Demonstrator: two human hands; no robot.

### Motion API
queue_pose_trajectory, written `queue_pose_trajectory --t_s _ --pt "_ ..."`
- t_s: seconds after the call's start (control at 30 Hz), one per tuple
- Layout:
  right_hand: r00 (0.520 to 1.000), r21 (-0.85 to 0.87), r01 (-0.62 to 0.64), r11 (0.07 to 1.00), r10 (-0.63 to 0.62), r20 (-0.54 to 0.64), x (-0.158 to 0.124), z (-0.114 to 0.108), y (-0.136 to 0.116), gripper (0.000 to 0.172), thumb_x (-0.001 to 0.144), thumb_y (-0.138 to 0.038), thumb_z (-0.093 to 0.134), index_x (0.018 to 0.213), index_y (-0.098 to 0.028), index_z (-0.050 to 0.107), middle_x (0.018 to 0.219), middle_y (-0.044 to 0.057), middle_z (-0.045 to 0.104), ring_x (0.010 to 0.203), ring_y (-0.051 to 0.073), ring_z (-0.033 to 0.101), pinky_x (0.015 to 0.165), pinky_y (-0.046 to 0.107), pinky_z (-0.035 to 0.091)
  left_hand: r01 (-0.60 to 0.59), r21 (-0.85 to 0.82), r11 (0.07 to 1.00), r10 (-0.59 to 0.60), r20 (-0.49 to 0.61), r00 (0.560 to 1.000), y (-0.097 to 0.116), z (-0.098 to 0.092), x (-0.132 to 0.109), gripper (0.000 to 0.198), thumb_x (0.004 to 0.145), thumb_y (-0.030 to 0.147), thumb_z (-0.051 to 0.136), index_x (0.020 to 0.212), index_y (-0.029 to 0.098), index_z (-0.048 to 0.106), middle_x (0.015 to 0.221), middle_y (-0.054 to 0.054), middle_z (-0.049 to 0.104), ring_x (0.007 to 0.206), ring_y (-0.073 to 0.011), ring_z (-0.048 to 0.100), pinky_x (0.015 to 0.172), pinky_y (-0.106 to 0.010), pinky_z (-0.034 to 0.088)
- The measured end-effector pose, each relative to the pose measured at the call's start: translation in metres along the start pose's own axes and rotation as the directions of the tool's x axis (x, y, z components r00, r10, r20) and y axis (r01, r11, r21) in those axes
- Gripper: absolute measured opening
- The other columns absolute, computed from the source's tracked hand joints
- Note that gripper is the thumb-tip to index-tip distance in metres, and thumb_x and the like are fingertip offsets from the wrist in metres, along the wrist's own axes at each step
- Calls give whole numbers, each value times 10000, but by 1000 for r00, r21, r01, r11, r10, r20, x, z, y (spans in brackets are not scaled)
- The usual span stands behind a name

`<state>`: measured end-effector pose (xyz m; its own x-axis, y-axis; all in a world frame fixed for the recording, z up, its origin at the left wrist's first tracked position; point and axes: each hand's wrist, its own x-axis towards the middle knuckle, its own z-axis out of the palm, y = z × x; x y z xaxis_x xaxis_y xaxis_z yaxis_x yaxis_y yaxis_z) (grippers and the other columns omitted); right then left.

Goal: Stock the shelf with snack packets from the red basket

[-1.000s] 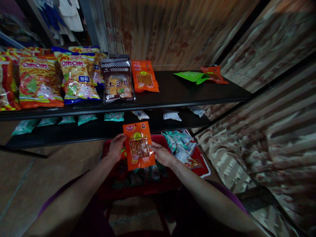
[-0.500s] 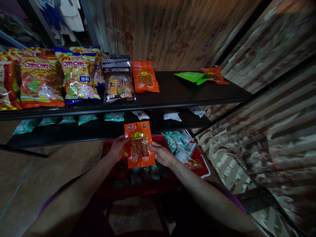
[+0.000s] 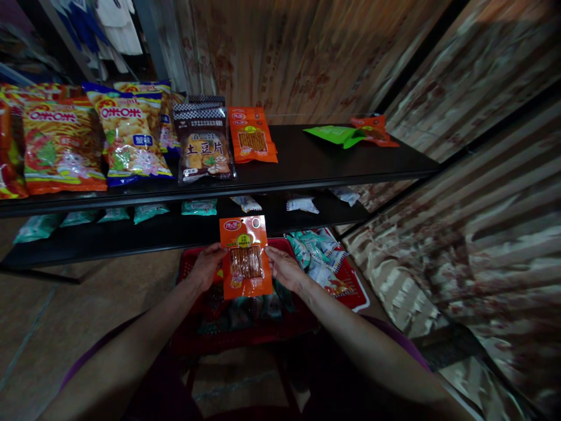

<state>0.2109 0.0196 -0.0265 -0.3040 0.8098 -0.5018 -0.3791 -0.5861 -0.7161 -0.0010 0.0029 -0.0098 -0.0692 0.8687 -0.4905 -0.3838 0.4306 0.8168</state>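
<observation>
Orange snack packet: held upright, label toward the camera, above the red basket and below the front edge of the upper shelf; left hand grips its left edge, right hand its right edge; fingers of both hands clenched on the packet.

Progress, as judged: like orange packets already lie stacked on the upper shelf beside a brown crisp bag; the held packet is not yet shelved; further packets remain in the basket.

Surroundings: large crisp bags at shelf left; green packet at right, well apart; teal sachets along the lower shelf; wood-grain wall behind; brown floor; dim lighting.
</observation>
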Motion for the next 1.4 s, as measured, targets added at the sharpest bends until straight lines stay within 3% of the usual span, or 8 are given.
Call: queue_pose_trajectory --t_s 0.37,0.5,0.77,0.97,1.1,1.2,1.3,1.4 --pt "997 -47 42 998 -45 -64 7 -5 4 221 669 -321 778 797 -200 646 692 -17 686 536 86 596 481 188 478 -15 -7 1000 15 5 1000 2 3 -3 225 548 303 765 704 185 655 752 -7 687 654 -125 612 604 -237 459" --pt "995 -56 57 997 -62 -82 10 -8 4 237 685 -323 763 862 -205 658 664 -28 678 507 82 573 463 184 465 16 5 1000 -16 53 998 -1 0 -3 261 567 288 759 793 183 683 804 -23 702 685 -132 626 625 -240 471" --pt "987 -36 94 995 -97 -127 14 -10 -1 206 714 -318 732 868 -201 660 721 -7 710 555 111 614 503 216 496 163 88 983 -179 223 958 -8 -7 -18 476 560 264 795 1007 193 644 956 -74 720 821 -192 672 712 -292 500" --pt "987 -65 102 993 -109 -116 17 -12 1 224 731 -352 714 887 -208 644 705 -5 699 622 134 637 566 249 524 124 100 987 -141 189 972 -12 -5 -22 440 556 175 754 984 205 657 849 -44 732 734 -165 666 670 -267 495" --pt "992 -20 95 995 -96 -79 12 -7 -4 202 701 -332 741 828 -213 640 722 -13 695 603 105 619 567 219 515 82 54 995 -89 128 988 -5 3 -25 439 518 132 729 947 207 674 794 -23 729 706 -157 658 665 -262 492" --pt "997 0 78 997 -78 14 3 2 -10 209 678 -276 751 855 -217 656 783 -16 705 627 93 629 584 198 511 60 33 998 -62 79 995 -1 5 -26 435 514 132 721 940 214 680 809 -13 727 716 -152 651 671 -260 489" --pt "992 -29 48 998 -45 119 -6 8 -14 325 666 -212 733 984 -224 662 854 -2 719 686 112 656 647 221 527 17 24 1000 -19 79 997 1 5 -24 444 524 149 724 961 212 680 830 -15 723 716 -146 641 681 -261 483" --pt "991 -27 31 999 -28 129 -10 10 -14 440 623 -151 728 1047 -238 646 847 -9 726 716 126 673 693 242 531 -5 0 1000 5 86 996 -1 4 -20 441 529 149 723 965 203 677 795 -13 711 691 -140 632 671 -261 483"
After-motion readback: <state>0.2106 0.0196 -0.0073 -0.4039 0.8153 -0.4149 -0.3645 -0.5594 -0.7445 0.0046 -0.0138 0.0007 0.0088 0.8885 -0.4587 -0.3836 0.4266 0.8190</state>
